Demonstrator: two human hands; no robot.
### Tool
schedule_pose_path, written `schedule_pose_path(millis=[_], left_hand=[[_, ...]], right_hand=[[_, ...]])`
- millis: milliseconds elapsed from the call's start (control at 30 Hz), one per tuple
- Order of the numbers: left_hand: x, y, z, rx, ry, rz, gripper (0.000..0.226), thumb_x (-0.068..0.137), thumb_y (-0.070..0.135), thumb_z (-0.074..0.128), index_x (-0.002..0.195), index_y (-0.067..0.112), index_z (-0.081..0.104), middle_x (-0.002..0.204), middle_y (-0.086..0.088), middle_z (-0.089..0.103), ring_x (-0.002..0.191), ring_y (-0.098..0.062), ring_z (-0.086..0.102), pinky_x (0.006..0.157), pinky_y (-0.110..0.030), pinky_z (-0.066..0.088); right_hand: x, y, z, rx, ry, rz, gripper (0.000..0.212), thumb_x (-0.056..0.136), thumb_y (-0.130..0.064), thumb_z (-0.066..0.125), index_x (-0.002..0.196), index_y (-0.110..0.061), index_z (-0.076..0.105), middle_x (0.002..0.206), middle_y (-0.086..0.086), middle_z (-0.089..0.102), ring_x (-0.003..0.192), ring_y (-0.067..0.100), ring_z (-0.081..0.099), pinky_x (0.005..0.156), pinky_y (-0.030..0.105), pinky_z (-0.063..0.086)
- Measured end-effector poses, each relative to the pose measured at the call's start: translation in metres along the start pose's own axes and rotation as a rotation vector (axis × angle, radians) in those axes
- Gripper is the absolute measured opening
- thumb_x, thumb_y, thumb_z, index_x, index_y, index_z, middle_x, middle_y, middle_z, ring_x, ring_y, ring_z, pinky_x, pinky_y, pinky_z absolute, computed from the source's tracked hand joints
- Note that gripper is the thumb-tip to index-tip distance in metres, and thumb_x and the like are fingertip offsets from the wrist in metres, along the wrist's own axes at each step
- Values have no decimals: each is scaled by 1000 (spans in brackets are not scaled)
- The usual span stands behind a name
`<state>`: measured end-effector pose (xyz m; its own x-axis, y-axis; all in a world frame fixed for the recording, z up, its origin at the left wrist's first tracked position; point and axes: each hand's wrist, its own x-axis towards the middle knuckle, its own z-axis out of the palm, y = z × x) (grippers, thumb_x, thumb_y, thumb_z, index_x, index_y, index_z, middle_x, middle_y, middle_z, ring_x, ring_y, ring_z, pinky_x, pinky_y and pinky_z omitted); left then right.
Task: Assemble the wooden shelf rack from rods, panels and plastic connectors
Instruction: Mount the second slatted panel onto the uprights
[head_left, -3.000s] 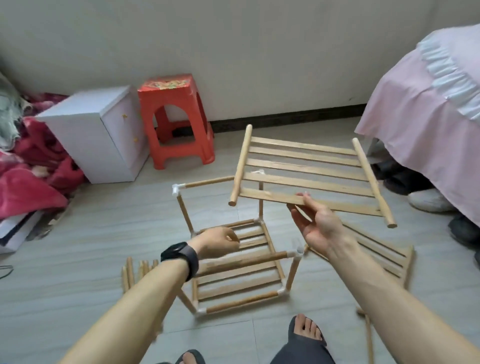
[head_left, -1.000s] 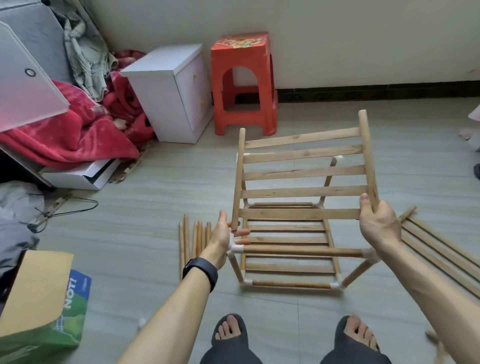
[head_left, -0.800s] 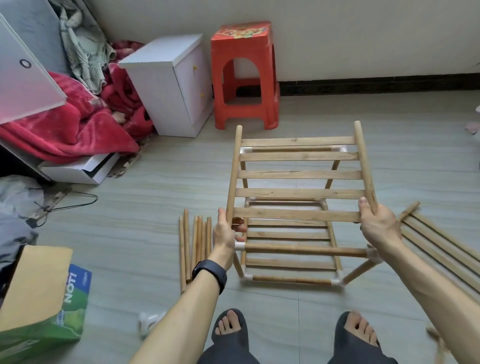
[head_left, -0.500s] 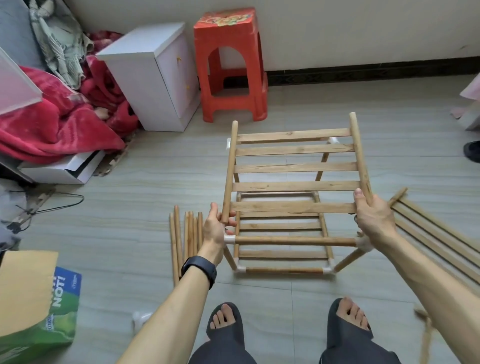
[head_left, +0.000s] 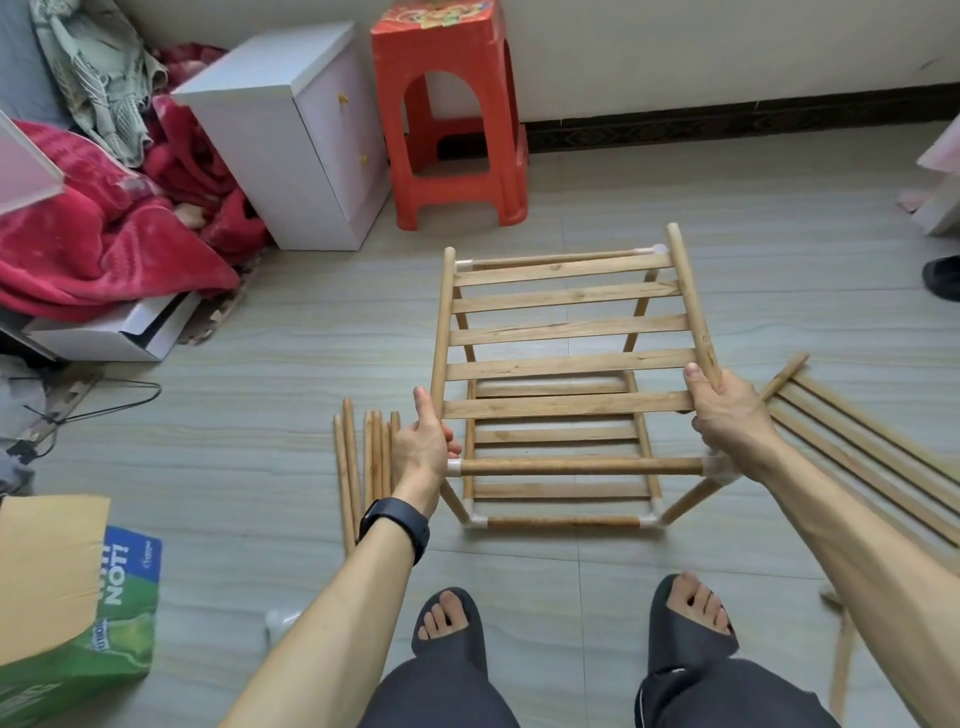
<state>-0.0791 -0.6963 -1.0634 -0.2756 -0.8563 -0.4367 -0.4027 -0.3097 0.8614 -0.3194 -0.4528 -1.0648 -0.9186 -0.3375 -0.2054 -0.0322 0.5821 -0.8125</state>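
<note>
I hold a slatted wooden panel (head_left: 569, 330) level above the half-built rack (head_left: 563, 491) on the floor. My left hand (head_left: 423, 441) grips the near end of the panel's left side rail. My right hand (head_left: 727, 410) grips the near end of its right rail. The panel's far corners lie at the rack's rear white plastic connectors (head_left: 657, 250). The rack has a lower slatted panel, upright rods, a front top rod (head_left: 576, 466) and white connectors at its front corners. Several loose rods (head_left: 363, 467) lie on the floor left of the rack.
Another slatted panel (head_left: 872, 457) lies on the floor to the right. A red plastic stool (head_left: 449, 114) and a white cabinet (head_left: 296, 130) stand by the wall. Red blankets (head_left: 104, 228) are piled at left, a green box (head_left: 78, 613) at lower left. My sandalled feet are below the rack.
I took the panel in both hands, turned it square and brought it down over the rack, so its far end now meets the rear connectors. The camera view shifted leftwards and down.
</note>
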Motion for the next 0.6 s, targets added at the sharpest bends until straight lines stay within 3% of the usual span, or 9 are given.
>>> schedule_pose_path(millis=[67, 167, 233, 333, 433, 567, 600], left_hand=[[1, 0, 0, 186, 24, 73, 77, 90, 82, 29, 68, 16, 62, 53, 7, 64, 63, -17, 63, 61, -31, 46], [5, 1, 1, 276, 24, 168, 65, 93, 78, 32, 103, 19, 59, 73, 3, 71, 68, -17, 67, 57, -32, 55], [5, 3, 2, 268, 7, 227, 58, 96, 72, 36, 115, 22, 57, 76, 0, 72, 64, -15, 66, 46, -28, 52], [10, 1, 2, 249, 47, 272, 52, 98, 67, 39, 113, 22, 60, 72, -2, 68, 54, -12, 62, 37, -17, 44], [15, -3, 2, 299, 86, 324, 48, 99, 65, 39, 108, 23, 60, 65, 2, 63, 50, -5, 58, 36, -18, 42], [18, -3, 2, 296, 71, 314, 49, 99, 67, 38, 104, 23, 61, 64, 0, 63, 58, -16, 62, 57, -35, 56], [18, -2, 2, 303, 73, 315, 49, 99, 67, 38, 101, 24, 61, 63, -1, 63, 57, -16, 62, 57, -34, 56]], right_hand=[[1, 0, 1, 22, -11, 10, 48, 98, -64, 42, 79, -20, 51, 70, 1, 55, 64, 26, 52, 62, 38, 42], [1, -3, 0, 164, -74, 49, 43, 100, -61, 46, 84, -22, 49, 77, 9, 54, 47, 15, 44, 44, 29, 36], [1, -7, -3, 271, -132, 115, 42, 100, -60, 47, 90, -19, 52, 87, 11, 54, 44, 10, 43, 40, 25, 38], [1, -13, -7, 350, -194, 218, 51, 98, -65, 45, 94, -16, 57, 94, 8, 53, 56, 14, 47, 46, 27, 48], [-2, -13, -7, 411, -165, 257, 56, 100, -62, 45, 95, -11, 65, 91, 7, 49, 60, 17, 45, 47, 27, 48], [-9, -8, -8, 492, -138, 260, 55, 102, -57, 47, 94, -8, 69, 85, 7, 48, 54, 16, 44, 45, 26, 43], [-10, -8, -8, 494, -129, 257, 55, 102, -57, 48, 91, -8, 69, 83, 8, 48, 53, 16, 44, 43, 26, 42]])
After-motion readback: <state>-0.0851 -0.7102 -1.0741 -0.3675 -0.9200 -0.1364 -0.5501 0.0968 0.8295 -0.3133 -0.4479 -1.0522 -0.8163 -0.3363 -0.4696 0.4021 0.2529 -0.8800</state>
